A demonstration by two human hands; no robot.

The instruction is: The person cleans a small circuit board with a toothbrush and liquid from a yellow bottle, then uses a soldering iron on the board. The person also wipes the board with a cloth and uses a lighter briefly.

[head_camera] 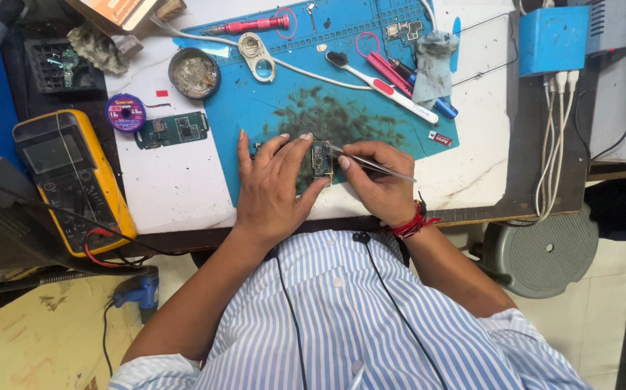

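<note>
Lying at the middle of the frame on the lower edge of the blue work mat (269, 108), the small circuit board (321, 160) stands with its long axis running up and down the picture. It is a narrow green-and-gold rectangle with a metal shield near its upper end and tiny parts too small to make out. The left hand (273, 180) sits just to the picture's left of it, fingers spread flat on the mat, thumb and fingertips pressing the board's edge to steady it rather than closing around it. The right hand (378, 180) comes in from the picture's right, pinched around a pair of metal tweezers (370, 165) whose tip points leftward and touches the board's upper right side; the tweezers lie nearly crosswise to the board's long axis. Both hands are equally close, one on each side. Farther out, a second green board (174, 130) rests on the white table left of the mat, a yellow multimeter (74, 180) at far left, and a white toothbrush (381, 87) above.
</note>
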